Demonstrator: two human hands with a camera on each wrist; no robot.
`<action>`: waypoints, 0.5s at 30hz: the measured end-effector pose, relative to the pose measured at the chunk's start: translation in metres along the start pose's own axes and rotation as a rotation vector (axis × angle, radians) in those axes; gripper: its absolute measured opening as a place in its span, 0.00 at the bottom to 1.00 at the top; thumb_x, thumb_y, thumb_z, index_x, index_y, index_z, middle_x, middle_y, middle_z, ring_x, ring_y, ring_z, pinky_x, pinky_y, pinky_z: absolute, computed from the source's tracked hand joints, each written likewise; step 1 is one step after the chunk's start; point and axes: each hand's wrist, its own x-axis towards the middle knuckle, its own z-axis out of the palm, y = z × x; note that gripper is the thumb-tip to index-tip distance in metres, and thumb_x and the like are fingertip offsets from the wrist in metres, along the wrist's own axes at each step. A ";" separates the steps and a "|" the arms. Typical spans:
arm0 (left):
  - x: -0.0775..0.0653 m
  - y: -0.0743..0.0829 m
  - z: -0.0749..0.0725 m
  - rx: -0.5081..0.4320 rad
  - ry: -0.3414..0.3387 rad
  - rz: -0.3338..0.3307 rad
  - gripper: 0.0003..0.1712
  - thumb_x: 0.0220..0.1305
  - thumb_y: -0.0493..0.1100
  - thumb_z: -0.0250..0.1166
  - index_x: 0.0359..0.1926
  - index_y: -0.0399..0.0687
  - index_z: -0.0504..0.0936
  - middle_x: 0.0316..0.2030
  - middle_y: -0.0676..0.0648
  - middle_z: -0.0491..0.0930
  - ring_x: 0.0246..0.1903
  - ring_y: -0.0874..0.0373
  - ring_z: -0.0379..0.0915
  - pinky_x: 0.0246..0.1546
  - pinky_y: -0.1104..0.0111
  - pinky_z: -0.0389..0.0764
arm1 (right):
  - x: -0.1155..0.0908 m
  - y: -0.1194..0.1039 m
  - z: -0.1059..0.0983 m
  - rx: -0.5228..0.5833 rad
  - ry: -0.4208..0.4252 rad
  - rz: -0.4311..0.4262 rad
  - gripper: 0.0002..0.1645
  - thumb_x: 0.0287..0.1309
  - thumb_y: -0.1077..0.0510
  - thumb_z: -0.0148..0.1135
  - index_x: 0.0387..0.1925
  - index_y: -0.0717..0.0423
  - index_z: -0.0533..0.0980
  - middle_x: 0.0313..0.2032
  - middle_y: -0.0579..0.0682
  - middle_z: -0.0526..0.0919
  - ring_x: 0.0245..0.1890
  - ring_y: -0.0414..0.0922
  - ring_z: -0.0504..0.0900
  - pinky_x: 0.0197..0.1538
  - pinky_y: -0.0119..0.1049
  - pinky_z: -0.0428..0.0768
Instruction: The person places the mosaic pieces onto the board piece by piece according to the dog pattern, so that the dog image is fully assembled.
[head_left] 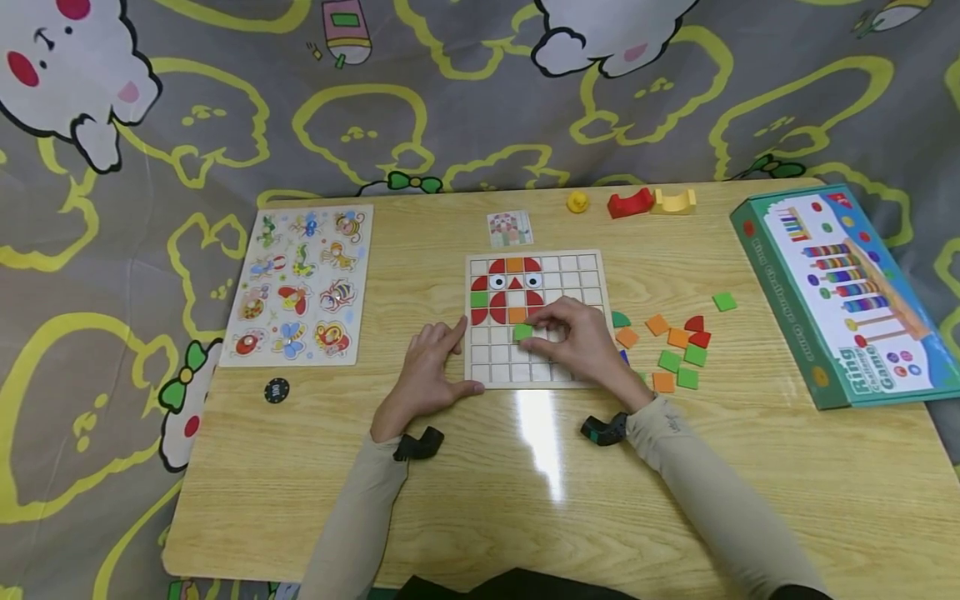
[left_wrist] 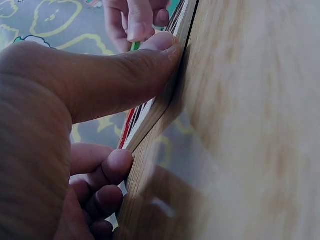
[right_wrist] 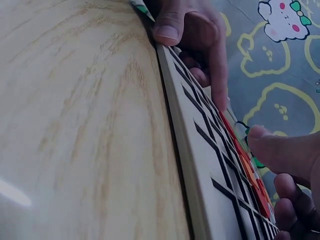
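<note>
My right hand (head_left: 581,342) pinches a green square tile (head_left: 522,333) between thumb and fingertips, over the middle of a wooden grid board (head_left: 498,373). In the left wrist view the tile's green edge (left_wrist: 135,46) shows at those fingertips. My left hand (head_left: 427,367) rests at the board's near left corner, thumb against the front edge and index finger along the left side, fairly straight. Red curved pieces (head_left: 480,316), orange squares (head_left: 517,315), a green square (head_left: 478,298) and two eye pieces (head_left: 497,282) form a face-like pattern on the board's upper left.
Loose green, orange and red pieces (head_left: 677,337) lie right of the board. A picture card (head_left: 510,227) is behind it. An insect puzzle (head_left: 296,287) and black chip (head_left: 277,390) lie left; a game box (head_left: 847,292) stands right. Red and yellow blocks (head_left: 630,203) sit at the back.
</note>
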 end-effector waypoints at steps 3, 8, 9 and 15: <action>0.000 0.000 0.000 0.004 -0.001 0.000 0.63 0.43 0.62 0.79 0.75 0.45 0.58 0.36 0.53 0.64 0.40 0.56 0.56 0.44 0.64 0.56 | 0.001 -0.001 0.003 -0.025 0.002 0.002 0.18 0.44 0.52 0.80 0.39 0.51 0.86 0.33 0.47 0.82 0.33 0.44 0.77 0.36 0.34 0.72; 0.000 0.001 0.000 0.008 0.001 0.002 0.63 0.43 0.62 0.79 0.75 0.45 0.58 0.36 0.53 0.64 0.40 0.56 0.56 0.44 0.64 0.57 | 0.003 -0.002 0.006 -0.081 -0.004 0.000 0.17 0.45 0.52 0.80 0.39 0.52 0.86 0.32 0.47 0.81 0.33 0.43 0.75 0.37 0.34 0.70; 0.000 0.001 0.000 0.008 0.001 0.002 0.63 0.43 0.62 0.79 0.75 0.45 0.59 0.36 0.53 0.64 0.40 0.56 0.56 0.44 0.64 0.57 | 0.003 -0.002 0.006 -0.091 -0.009 0.001 0.17 0.45 0.52 0.80 0.38 0.52 0.86 0.31 0.47 0.81 0.33 0.43 0.74 0.38 0.35 0.70; 0.000 0.002 -0.001 0.001 0.005 0.005 0.63 0.42 0.61 0.80 0.75 0.45 0.59 0.35 0.52 0.65 0.39 0.56 0.56 0.44 0.64 0.57 | 0.004 -0.004 0.007 -0.127 -0.028 0.008 0.17 0.45 0.52 0.80 0.38 0.52 0.87 0.30 0.48 0.79 0.32 0.43 0.73 0.38 0.38 0.68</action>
